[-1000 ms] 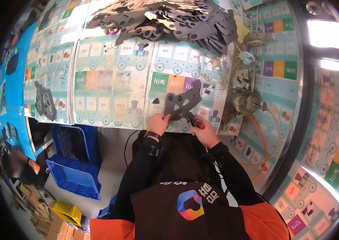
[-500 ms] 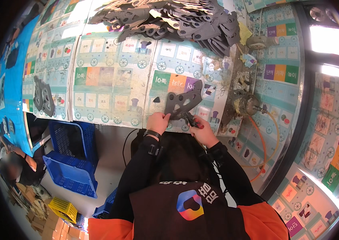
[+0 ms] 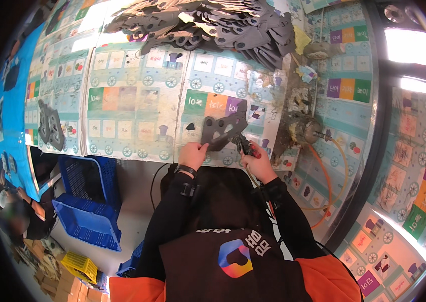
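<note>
A flat dark grey cut-out part with several holes lies tilted near the table's front edge. My left hand grips its lower left corner. My right hand is closed around a small hand tool with a red and black handle, whose tip touches the part's lower right edge. A small dark triangular scrap lies just left of the part.
A large heap of similar grey parts covers the far side of the table. A smaller stack of grey parts sits at the left. A glue-stained pot with an orange hose stands right. Blue crates sit on the floor below.
The grey part sits slightly more upright in my hands, and the camera view has shifted a little. Both hands stay on the part and the tool.
</note>
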A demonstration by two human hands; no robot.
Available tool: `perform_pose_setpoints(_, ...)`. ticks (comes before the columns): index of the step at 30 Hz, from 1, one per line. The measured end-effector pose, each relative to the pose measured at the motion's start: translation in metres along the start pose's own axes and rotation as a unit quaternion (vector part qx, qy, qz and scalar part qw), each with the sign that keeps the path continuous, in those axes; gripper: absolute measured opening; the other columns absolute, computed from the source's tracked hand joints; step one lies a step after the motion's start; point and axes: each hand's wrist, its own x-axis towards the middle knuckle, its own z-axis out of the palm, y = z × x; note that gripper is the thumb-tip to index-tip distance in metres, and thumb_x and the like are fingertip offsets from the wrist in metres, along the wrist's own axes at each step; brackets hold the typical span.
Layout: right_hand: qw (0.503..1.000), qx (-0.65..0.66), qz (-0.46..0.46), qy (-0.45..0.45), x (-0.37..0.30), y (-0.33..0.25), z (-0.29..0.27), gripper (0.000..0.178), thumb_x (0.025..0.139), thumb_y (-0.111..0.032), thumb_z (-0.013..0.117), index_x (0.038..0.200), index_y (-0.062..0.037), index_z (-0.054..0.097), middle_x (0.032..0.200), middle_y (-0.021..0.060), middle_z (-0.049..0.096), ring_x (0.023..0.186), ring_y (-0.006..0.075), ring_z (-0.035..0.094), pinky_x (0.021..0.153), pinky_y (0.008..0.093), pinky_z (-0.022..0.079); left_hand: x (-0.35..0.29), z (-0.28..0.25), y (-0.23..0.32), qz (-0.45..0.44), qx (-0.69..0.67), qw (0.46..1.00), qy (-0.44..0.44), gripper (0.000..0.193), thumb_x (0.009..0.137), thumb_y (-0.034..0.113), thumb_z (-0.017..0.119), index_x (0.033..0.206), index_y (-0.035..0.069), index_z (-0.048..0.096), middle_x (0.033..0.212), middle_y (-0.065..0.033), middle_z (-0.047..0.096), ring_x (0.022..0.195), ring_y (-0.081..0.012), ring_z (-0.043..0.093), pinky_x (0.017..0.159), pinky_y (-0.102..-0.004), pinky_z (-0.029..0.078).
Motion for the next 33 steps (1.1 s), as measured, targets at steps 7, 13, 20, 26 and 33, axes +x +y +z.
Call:
perform_pose_setpoints(7,0.999,-0.012,-0.007,0.034,0.003,-0.005,-0.008,0.024,0.080,0.007,0.056,0.103,0.0003,0.058,0.083,0.0027,0.057,0.064,0.0118,0.052,0.058,0.0270,0.042,-0.001,-0.003,0.004,-0.016,-0.002,1.000,-0.013,0.043,0.093,0.041,0.065,0.073,0.004,0.073,0.058,-0.0076,0.067,0.057,-0.0233,0.068,0.061,-0.0372,0.053)
perform_pose_setpoints(13,0.998,-0.010,0.020,0.054,-0.002,-0.028,-0.010,0.025,0.081,0.007,0.056,0.104,-0.0002,0.058,0.086,0.0029,0.058,0.064,0.0124,0.053,0.059,0.0277,0.043,-0.002,-0.005,0.004,-0.019,-0.005,1.000,-0.014,0.043,0.093,0.041,0.065,0.074,0.003,0.074,0.058,-0.0076,0.067,0.057,-0.0232,0.068,0.061,-0.0369,0.053)
perform_pose_setpoints(20,0.997,-0.014,0.003,0.075,0.000,-0.033,-0.017,0.022,0.081,0.007,0.055,0.101,-0.0012,0.057,0.085,0.0026,0.058,0.065,0.0114,0.054,0.059,0.0269,0.044,-0.002,-0.006,0.008,-0.017,0.002,1.000,-0.014,0.043,0.094,0.040,0.065,0.075,0.003,0.074,0.058,-0.0079,0.068,0.058,-0.0237,0.068,0.062,-0.0371,0.053)
perform_pose_setpoints(26,0.997,-0.011,-0.016,0.074,0.002,-0.042,-0.019,0.021,0.081,0.008,0.055,0.100,-0.0018,0.058,0.083,0.0024,0.058,0.065,0.0113,0.054,0.060,0.0261,0.043,-0.001,-0.005,0.006,-0.022,0.001,1.000,-0.014,0.043,0.093,0.041,0.065,0.071,0.005,0.073,0.059,-0.0088,0.067,0.060,-0.0277,0.069,0.063,-0.0408,0.054)
perform_pose_setpoints(33,0.996,-0.007,-0.057,0.064,0.008,-0.043,-0.015,0.021,0.080,0.000,0.059,0.101,-0.0023,0.061,0.074,0.0020,0.061,0.056,0.0077,0.052,0.043,0.0227,0.033,0.000,-0.001,0.001,-0.020,0.000,1.000,-0.008,0.044,0.093,0.042,0.065,0.072,0.004,0.074,0.058,-0.0077,0.068,0.057,-0.0239,0.068,0.061,-0.0377,0.053)
